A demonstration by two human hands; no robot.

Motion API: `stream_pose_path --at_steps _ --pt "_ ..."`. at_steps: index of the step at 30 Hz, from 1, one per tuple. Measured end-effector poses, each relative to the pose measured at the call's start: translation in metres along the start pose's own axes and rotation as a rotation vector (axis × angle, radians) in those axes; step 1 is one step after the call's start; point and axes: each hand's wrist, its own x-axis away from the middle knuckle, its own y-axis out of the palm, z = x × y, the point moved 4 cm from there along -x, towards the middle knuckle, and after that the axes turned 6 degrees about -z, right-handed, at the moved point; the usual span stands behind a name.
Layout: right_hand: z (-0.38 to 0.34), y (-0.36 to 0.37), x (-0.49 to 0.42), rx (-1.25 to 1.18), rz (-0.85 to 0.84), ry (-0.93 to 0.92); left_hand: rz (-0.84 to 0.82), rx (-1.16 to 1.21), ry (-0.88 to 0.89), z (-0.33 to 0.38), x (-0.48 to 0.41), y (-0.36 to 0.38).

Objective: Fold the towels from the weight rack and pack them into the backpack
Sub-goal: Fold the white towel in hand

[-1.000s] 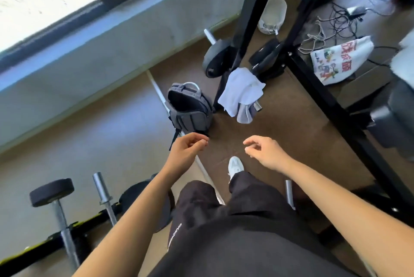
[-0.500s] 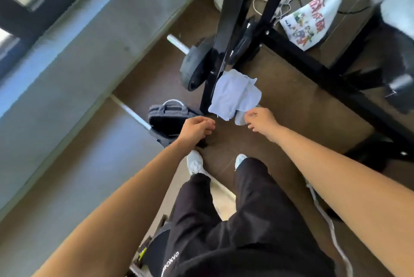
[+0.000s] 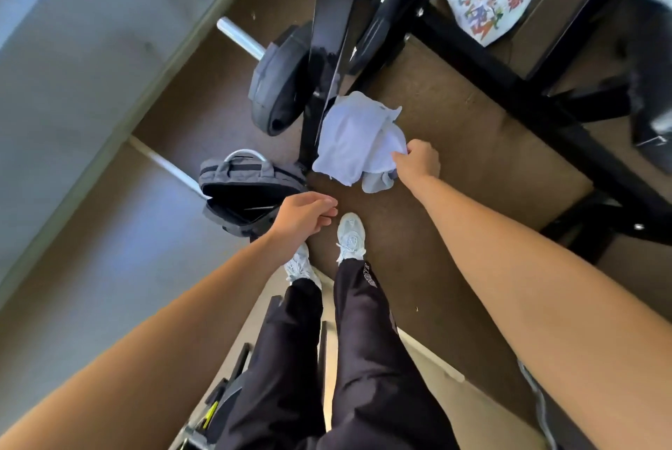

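1. Towels (image 3: 349, 137): a pale bundle draped low on the rack (image 3: 327, 31) upright, with a greyer piece showing beneath the white one. None is folded, and none is in the bag.
2. Right hand (image 3: 418, 164): its grip is clamped on the bundle's right edge, thumb and fingers pinching the cloth. This hold probably serves to draw the bundle off the upright.
3. Left hand (image 3: 302, 218): its grip is apart, with the fingers loosely curled and holding nothing. It hovers over the backpack's near corner, just short of the towels, probably so as to take a second edge.
4. Backpack (image 3: 247, 191): it stands on the floor (image 3: 454, 195) at the foot of the rack, just left of the towels. Its top is unzipped and gapes upward, so it can receive folded cloth without further handling.
5. Plate (image 3: 280, 86): it sits on a bar beside the upright, behind the bundle, and is not part of the task.
6. Stage, as judged: removal from the rack is beginning, and folding and packing are not yet done.
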Motion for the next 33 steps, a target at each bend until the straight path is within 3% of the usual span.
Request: stream_pose_path --at_steps 6,10,14,21,24,28,30,33 --pt "0.008 0.000 -0.001 -0.003 0.010 -0.037 0.035 0.049 0.054 0.044 -0.076 0.024" --pt "0.000 0.000 0.003 0.393 0.138 -0.259 0.058 0.071 0.009 0.065 -0.112 0.041" --pt "-0.008 0.014 0.001 0.660 -0.022 -0.519 0.090 -0.039 0.022 0.074 -0.117 0.033" --pt "-0.002 0.013 -0.001 0.640 -0.157 -0.415 0.167 0.273 0.326 0.122 -0.037 -0.019" --pt "-0.004 0.014 0.002 0.684 -0.226 -0.307 0.190 0.252 0.385 0.148 0.009 -0.037" --pt "-0.014 0.012 0.012 0.735 -0.291 -0.208 0.092 0.089 0.460 0.162 0.064 -0.046" --pt "-0.022 0.003 0.024 0.623 -0.238 -0.178 0.058 0.049 0.475 0.164 0.089 -0.050" --pt "-0.052 -0.023 0.067 0.227 -0.052 -0.332 0.017 -0.056 0.465 0.164 0.121 -0.054"
